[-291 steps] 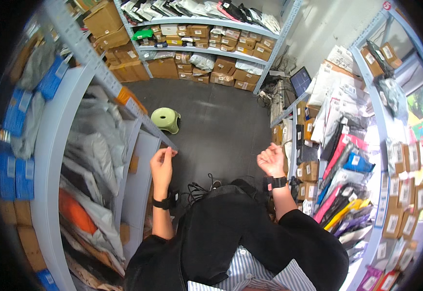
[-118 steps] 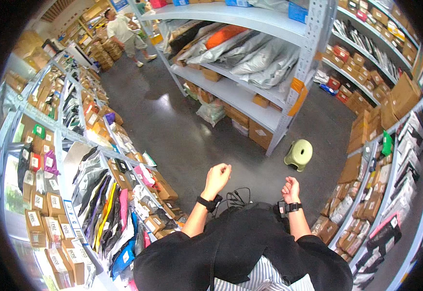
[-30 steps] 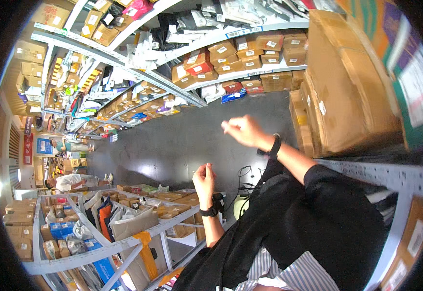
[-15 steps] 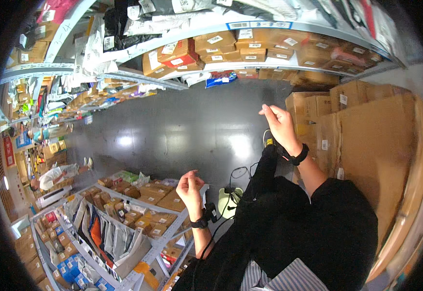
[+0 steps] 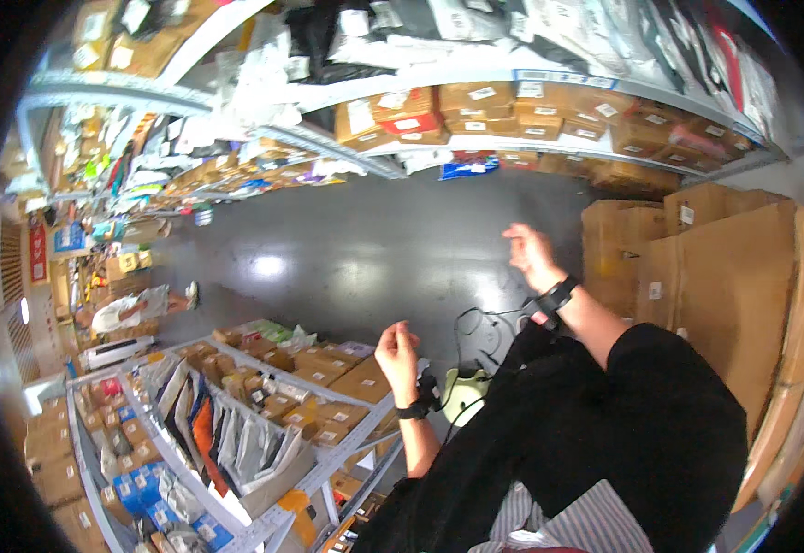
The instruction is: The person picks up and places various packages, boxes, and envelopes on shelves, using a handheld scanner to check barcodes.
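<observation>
My left hand (image 5: 396, 359) is raised over the end of the low shelf at lower left, its fingers curled loosely together and no object showing in them. A black band (image 5: 413, 410) circles that wrist. Out over the grey floor, my right hand (image 5: 533, 255) has its fingers partly bent and a little apart, holding nothing. A black strap with a device (image 5: 554, 297) sits on the right wrist. Below and between the hands are a pale green stool-like object (image 5: 465, 392) and dark cables (image 5: 476, 323). Neither hand touches a parcel.
Shelving (image 5: 476, 78) with bagged parcels and cardboard boxes (image 5: 476, 96) runs along the far side. Large cartons (image 5: 720, 286) stand close on my right. A low shelf rack (image 5: 324, 470) holds boxes and grey bags at lower left. A person (image 5: 130, 311) is down the aisle at left.
The surroundings have shifted rightward in the view. My right hand sits slightly lower, with its fingers a little looser. My left hand stays near the low shelf. Nothing was taken or let go.
</observation>
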